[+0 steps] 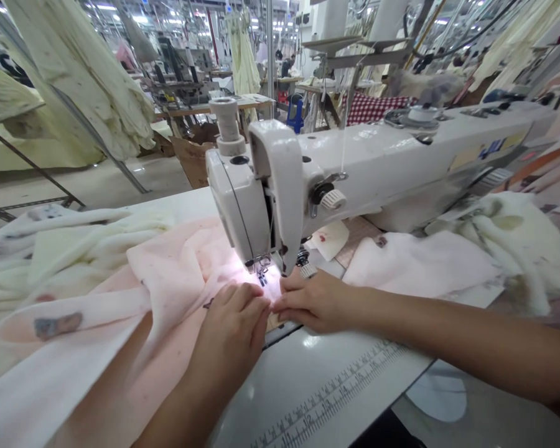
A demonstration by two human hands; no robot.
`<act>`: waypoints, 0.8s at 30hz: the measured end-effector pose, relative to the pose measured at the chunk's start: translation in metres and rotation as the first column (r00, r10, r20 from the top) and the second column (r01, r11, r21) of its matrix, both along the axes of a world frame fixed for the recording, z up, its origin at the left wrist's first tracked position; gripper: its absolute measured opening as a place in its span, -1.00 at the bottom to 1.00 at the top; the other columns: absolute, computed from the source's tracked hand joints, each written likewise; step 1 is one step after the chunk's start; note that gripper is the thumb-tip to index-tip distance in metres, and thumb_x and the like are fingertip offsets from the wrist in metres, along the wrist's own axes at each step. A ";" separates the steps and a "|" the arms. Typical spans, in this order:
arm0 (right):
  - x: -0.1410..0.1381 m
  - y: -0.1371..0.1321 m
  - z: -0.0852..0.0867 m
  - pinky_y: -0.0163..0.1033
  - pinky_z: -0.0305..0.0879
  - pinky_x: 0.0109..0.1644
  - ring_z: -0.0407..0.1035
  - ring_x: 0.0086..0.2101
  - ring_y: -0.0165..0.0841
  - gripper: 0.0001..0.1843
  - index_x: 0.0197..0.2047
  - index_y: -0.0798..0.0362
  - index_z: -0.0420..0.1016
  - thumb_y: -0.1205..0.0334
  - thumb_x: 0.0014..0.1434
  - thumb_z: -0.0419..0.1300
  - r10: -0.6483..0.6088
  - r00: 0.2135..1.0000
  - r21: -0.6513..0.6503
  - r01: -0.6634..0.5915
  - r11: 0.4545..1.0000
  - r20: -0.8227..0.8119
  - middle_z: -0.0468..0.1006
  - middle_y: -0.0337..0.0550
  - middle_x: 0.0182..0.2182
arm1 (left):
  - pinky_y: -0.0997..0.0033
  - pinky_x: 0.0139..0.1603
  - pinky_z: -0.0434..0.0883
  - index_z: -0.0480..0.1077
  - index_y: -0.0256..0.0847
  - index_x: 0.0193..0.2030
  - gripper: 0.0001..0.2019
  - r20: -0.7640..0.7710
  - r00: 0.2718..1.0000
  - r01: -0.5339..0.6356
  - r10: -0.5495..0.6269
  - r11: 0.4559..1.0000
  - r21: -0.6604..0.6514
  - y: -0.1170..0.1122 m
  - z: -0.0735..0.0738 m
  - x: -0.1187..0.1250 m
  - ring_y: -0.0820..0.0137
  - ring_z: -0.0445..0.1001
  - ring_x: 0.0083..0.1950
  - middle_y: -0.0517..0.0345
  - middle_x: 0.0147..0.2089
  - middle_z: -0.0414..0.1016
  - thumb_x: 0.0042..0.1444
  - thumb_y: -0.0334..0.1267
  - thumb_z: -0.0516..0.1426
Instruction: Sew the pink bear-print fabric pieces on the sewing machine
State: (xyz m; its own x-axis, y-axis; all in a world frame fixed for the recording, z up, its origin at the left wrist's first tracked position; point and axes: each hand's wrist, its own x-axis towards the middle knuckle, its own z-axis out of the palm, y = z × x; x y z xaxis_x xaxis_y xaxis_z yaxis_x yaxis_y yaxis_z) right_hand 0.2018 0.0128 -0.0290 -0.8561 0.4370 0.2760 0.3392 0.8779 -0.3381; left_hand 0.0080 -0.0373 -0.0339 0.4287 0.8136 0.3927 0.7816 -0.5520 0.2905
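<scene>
A white sewing machine (354,168) stands across the table, its needle and presser foot (262,270) lit by a small lamp. Pale pink fabric (168,280) with printed figures lies under the foot and spreads to the left. My left hand (236,330) rests on the pink fabric just in front of the foot, fingers together and pressed flat on the cloth. My right hand (315,302) lies beside it on the right, fingertips pinched on the fabric's edge close to the needle. The two hands touch at the fingertips.
Cream fabric (51,249) is heaped at the left, more white pieces (448,261) at the right under the machine arm. A printed ruler (326,398) runs along the white table's front. Behind are other workstations, hanging cream garments (98,93) and a thread stand (226,124).
</scene>
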 end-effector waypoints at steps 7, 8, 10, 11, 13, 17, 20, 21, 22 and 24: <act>-0.004 0.014 -0.001 -0.31 0.26 -0.34 0.34 -0.44 -0.44 -0.64 -0.34 0.14 0.50 0.20 0.31 -0.05 -0.327 0.934 -0.441 0.236 0.866 -0.142 0.47 -0.18 -0.49 | 0.27 -0.20 0.30 0.43 -0.16 -0.31 -0.83 0.063 0.998 0.021 -0.018 0.998 -0.057 0.001 -0.001 -0.002 0.33 0.32 -0.21 0.12 -0.23 0.39 0.18 -0.35 0.01; -0.004 0.017 -0.002 -0.32 0.27 -0.36 0.35 -0.45 -0.44 -0.59 -0.32 0.16 0.47 0.21 0.34 -0.14 -0.383 0.912 -0.460 0.281 0.842 -0.144 0.48 -0.16 -0.48 | 0.27 -0.20 0.30 0.43 -0.15 -0.31 -0.83 0.054 0.998 0.020 -0.016 0.998 -0.059 0.000 -0.001 -0.002 0.34 0.32 -0.21 0.12 -0.23 0.39 0.18 -0.35 0.01; -0.004 0.021 -0.004 -0.33 0.29 -0.36 0.37 -0.44 -0.45 -0.56 -0.30 0.19 0.44 0.24 0.35 -0.22 -0.410 0.900 -0.448 0.308 0.839 -0.148 0.48 -0.14 -0.46 | 0.27 -0.21 0.30 0.42 -0.14 -0.32 -0.83 0.040 0.999 0.017 -0.015 0.999 -0.049 -0.001 0.000 -0.001 0.34 0.32 -0.21 0.14 -0.24 0.40 0.18 -0.35 0.01; -0.003 0.022 -0.004 -0.33 0.29 -0.35 0.37 -0.43 -0.45 -0.57 -0.33 0.18 0.44 0.24 0.34 -0.19 -0.407 0.901 -0.435 0.310 0.845 -0.149 0.47 -0.15 -0.46 | 0.28 -0.21 0.30 0.42 -0.14 -0.31 -0.84 0.039 0.999 0.013 -0.011 0.999 -0.035 -0.002 0.000 -0.001 0.34 0.33 -0.22 0.14 -0.23 0.40 0.18 -0.35 0.01; 0.000 0.021 -0.002 -0.29 0.30 -0.28 0.37 -0.38 -0.41 -0.65 -0.41 0.15 0.43 0.21 0.29 -0.05 -0.396 0.906 -0.393 0.314 0.864 -0.148 0.46 -0.15 -0.44 | 0.29 -0.20 0.31 0.40 -0.16 -0.30 -0.87 0.053 0.999 -0.002 0.001 1.000 0.004 -0.003 0.000 0.000 0.36 0.34 -0.22 0.15 -0.24 0.42 0.18 -0.35 0.03; 0.006 0.019 0.002 -0.09 0.21 -0.05 0.31 -0.15 -0.22 -0.79 -0.46 0.11 0.45 0.15 0.10 0.23 -0.367 0.924 -0.221 0.337 0.915 -0.110 0.48 -0.10 -0.31 | 0.27 -0.13 0.32 0.39 -0.17 -0.34 -0.89 0.080 0.997 -0.005 0.002 0.999 0.041 -0.001 -0.002 -0.001 0.37 0.37 -0.22 0.16 -0.23 0.45 0.16 -0.35 0.05; 0.006 0.024 0.002 -0.04 0.18 -0.03 0.27 -0.11 -0.17 -0.82 -0.41 0.09 0.47 0.16 0.13 0.21 -0.342 0.940 -0.020 0.342 0.940 -0.009 0.46 -0.06 -0.27 | 0.22 -0.05 0.32 0.41 -0.15 -0.33 -0.88 0.055 0.998 -0.018 0.016 0.999 0.045 0.007 -0.006 -0.003 0.35 0.39 -0.17 0.16 -0.18 0.46 0.17 -0.32 0.06; 0.005 0.026 0.001 -0.04 0.17 -0.04 0.26 -0.11 -0.17 -0.83 -0.39 0.09 0.48 0.17 0.15 0.19 -0.336 0.942 0.024 0.336 0.942 0.021 0.46 -0.06 -0.26 | 0.23 -0.05 0.33 0.42 -0.14 -0.33 -0.88 0.043 0.998 -0.041 0.038 0.997 0.058 0.010 -0.008 -0.004 0.34 0.40 -0.16 0.15 -0.18 0.47 0.17 -0.29 0.06; 0.004 0.028 0.001 -0.04 0.17 -0.04 0.26 -0.10 -0.16 -0.83 -0.36 0.08 0.49 0.17 0.18 0.16 -0.333 0.942 0.049 0.331 0.942 0.042 0.46 -0.06 -0.27 | 0.24 -0.08 0.35 0.43 -0.14 -0.33 -0.87 0.030 0.997 -0.071 0.069 0.995 0.075 0.014 -0.009 -0.005 0.33 0.41 -0.15 0.14 -0.19 0.47 0.17 -0.27 0.06; 0.003 0.033 0.000 -0.03 0.16 -0.05 0.24 -0.10 -0.15 -0.83 -0.31 0.07 0.50 0.19 0.20 0.12 -0.326 0.943 0.043 0.324 0.945 0.062 0.45 -0.05 -0.27 | 0.27 -0.18 0.37 0.44 -0.13 -0.31 -0.84 -0.011 0.991 -0.135 0.136 0.986 0.095 0.021 -0.010 -0.008 0.31 0.42 -0.21 0.12 -0.27 0.48 0.18 -0.22 0.04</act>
